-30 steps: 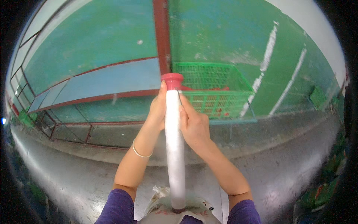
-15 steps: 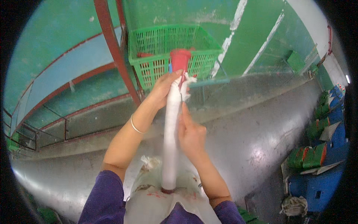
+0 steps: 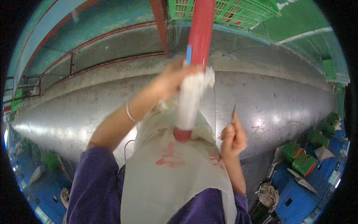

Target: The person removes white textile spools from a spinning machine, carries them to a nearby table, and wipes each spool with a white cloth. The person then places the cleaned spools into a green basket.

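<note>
A long red tube (image 3: 202, 33) points away from my body, its red near end (image 3: 182, 134) against my apron. White winding (image 3: 187, 108), which looks like thread, covers its lower part and is bunched and ragged at the upper edge. My left hand (image 3: 169, 83), blurred, is closed around the tube at that bunched edge, just below a blue strip (image 3: 189, 54). To the right, apart from the tube, my right hand (image 3: 234, 138) is closed on a thin dark pointed tool (image 3: 234, 112); its exact kind is unclear.
A green plastic basket (image 3: 257, 11) with red pieces stands beyond the tube on a blue frame (image 3: 231, 33). My pale apron (image 3: 156, 186) has red marks. Blue machines (image 3: 298, 194) with green bundles (image 3: 304, 164) line the right; a grey metallic surface (image 3: 257, 93) stretches across.
The white winding has gathered toward my body, baring much more red tube. My left hand has come nearer with it. My right hand has moved away from the tube to the right, with the tool.
</note>
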Available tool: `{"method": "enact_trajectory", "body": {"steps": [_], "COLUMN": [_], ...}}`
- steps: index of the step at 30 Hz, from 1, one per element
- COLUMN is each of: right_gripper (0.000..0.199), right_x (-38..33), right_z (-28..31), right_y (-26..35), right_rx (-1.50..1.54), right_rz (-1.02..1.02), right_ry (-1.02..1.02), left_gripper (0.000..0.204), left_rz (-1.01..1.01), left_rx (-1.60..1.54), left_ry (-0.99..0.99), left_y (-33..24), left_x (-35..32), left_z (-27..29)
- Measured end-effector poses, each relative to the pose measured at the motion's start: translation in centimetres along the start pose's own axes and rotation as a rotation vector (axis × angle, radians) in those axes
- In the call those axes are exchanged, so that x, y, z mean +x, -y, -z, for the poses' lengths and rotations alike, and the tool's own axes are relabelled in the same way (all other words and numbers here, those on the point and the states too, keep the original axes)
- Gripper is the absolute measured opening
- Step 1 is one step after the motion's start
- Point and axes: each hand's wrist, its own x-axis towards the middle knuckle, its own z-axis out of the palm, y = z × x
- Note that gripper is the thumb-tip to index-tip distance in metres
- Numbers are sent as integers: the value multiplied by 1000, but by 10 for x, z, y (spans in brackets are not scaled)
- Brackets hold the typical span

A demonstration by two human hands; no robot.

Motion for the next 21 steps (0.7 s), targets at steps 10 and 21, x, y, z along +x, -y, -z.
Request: {"method": "enact_trajectory", "body": {"steps": [10,21], "right_gripper": [19,15], "right_x": [82,75], "right_z": [-57,-120], "right_y": [83,100], "right_rx": [-169,-461], "right_rz": [325,336], "right_ry": [1221,1357], "left_gripper": [48,50], "left_rz": [-726,-598], "left_rx": [971,890], "left_ry": [-94,-59], "left_y": [-122,-95], "left_x": [-19,-13], "left_z": [44,48]}}
